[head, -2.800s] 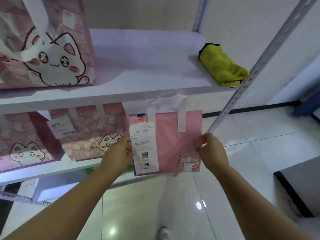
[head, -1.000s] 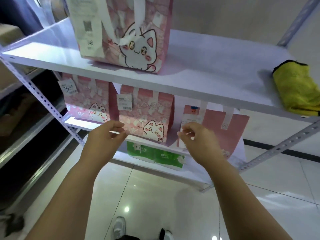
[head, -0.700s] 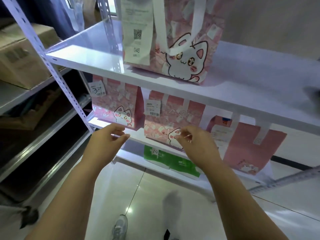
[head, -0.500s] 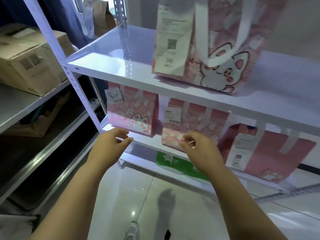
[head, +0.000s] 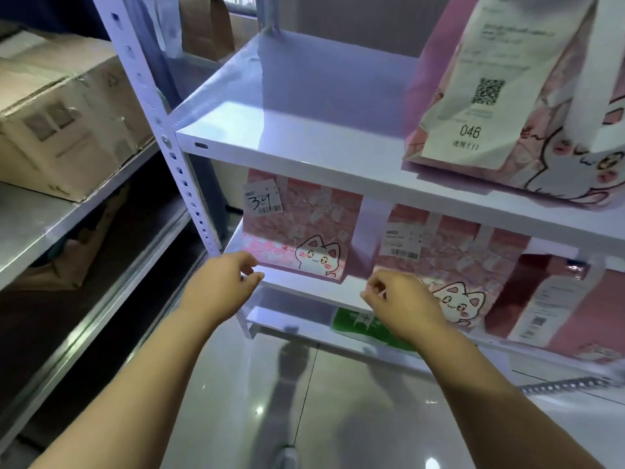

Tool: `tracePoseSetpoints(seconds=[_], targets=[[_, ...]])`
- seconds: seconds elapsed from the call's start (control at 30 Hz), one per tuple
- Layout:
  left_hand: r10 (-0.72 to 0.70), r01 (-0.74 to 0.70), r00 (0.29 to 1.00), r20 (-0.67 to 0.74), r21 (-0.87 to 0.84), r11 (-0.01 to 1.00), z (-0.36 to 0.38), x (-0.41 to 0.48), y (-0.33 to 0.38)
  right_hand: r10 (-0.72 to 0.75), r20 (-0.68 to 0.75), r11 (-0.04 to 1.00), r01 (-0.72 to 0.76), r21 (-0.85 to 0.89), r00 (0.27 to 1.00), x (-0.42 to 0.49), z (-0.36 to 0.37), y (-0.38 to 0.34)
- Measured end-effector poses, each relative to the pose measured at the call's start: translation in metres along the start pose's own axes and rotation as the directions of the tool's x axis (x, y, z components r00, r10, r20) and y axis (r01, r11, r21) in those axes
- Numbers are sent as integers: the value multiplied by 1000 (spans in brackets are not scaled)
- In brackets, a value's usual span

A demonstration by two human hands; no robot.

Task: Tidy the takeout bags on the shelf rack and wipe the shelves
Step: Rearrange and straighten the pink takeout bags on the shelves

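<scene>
Seen from the head camera, both bare arms reached toward the white shelf rack (head: 189,211). The left hand (head: 223,286) hung in front of the middle shelf (head: 304,286), just beside the lower left corner of a pink cat bag (head: 304,231) with a tag marked 34. Its fingers were loosely curled and held nothing; I could not tell whether they touched the shelf edge. The right hand (head: 406,302) hovered lower and to the right, in front of a second cat bag (head: 456,262), its fingers also loosely bent, thumb close to forefinger, with nothing visible in its grasp.

The two cat bags stood upright side by side on the middle shelf, with a gap between them. A plainer pink bag (head: 581,309) with a long receipt stood to the right of them (its far end ran out of the picture). On the top shelf (head: 304,130) stood a larger cat bag (head: 541,137) with a receipt reading 046. A green package (head: 365,324) lay on the shelf below the hands. Left of the rack, a cardboard box (head: 61,123) sat on a grey metal shelf (head: 40,225), and a brown paper bag (head: 206,25) stood behind the rack. Glossy floor tiles (head: 338,401) showed beneath the arms.
</scene>
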State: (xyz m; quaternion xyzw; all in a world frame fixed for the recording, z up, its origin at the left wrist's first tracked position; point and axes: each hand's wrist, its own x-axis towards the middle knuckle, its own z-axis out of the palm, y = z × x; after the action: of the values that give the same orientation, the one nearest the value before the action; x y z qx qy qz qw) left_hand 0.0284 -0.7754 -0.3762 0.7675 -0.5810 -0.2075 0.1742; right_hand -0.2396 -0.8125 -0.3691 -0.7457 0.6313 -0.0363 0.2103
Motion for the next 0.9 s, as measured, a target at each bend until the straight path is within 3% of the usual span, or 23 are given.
tracePoseSetpoints(seconds=[0.27, 0.57, 0.73, 0.9], targets=[[-14, 7, 997, 78, 90, 996, 20, 68, -22, 113, 91, 985, -99, -142, 989, 61, 20, -15], [-141, 148, 985, 98, -65, 987, 53, 115, -40, 253, 129, 965, -241, -100, 959, 111, 52, -22], [-152, 161, 982, 108, -80, 984, 64, 127, -51, 267, 119, 964, -263, -45, 956, 120, 65, -19], [-135, 137, 991, 21, -125, 983, 69, 124, -60, 326, 115, 945, -328, -5, 938, 118, 73, -17]])
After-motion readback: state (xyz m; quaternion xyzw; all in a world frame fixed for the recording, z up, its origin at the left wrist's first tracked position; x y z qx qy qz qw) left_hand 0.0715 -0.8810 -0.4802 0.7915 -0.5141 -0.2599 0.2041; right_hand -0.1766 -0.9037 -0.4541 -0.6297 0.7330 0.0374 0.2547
